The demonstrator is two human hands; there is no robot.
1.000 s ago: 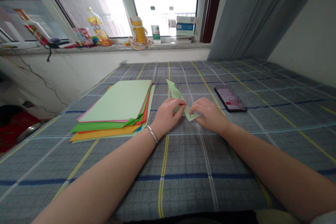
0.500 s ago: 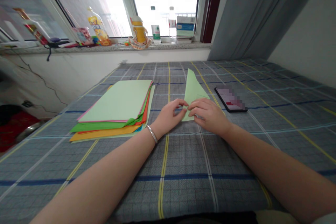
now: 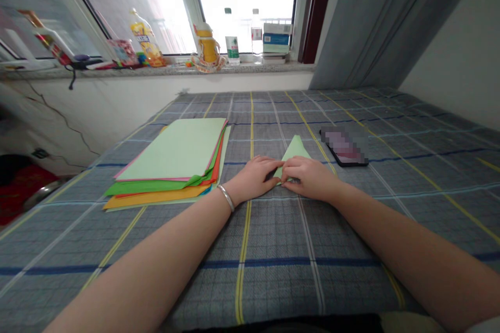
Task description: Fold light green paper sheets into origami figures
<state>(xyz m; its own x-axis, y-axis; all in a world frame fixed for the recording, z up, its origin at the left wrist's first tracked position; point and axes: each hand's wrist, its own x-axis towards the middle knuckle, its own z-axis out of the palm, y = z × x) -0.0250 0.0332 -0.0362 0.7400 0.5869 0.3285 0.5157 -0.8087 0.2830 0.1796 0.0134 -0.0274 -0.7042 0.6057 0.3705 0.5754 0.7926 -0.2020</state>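
Note:
A folded sheet of light green paper [image 3: 296, 149] lies on the plaid cloth, its narrow tip pointing away from me. My left hand [image 3: 255, 177], with a silver bangle at the wrist, pinches the paper's near left edge between thumb and fingers. Right beside it, my right hand [image 3: 307, 177] has its fingers bent over the near part of the paper, gripping it. The fingertips of both hands almost meet. Much of the paper's near half is hidden beneath them.
A stack of coloured paper [image 3: 172, 151], pale green on top, lies to the left. A phone [image 3: 346, 148] rests on the right side of the plaid cloth [image 3: 211, 291]. Bottles, a yellow cup [image 3: 208, 48] and boxes [image 3: 276, 39] stand along the windowsill.
The paper's tall tip has come down toward me, so the visible shape is shorter and sits slightly farther right. Both hands have shifted slightly toward me, still on the paper.

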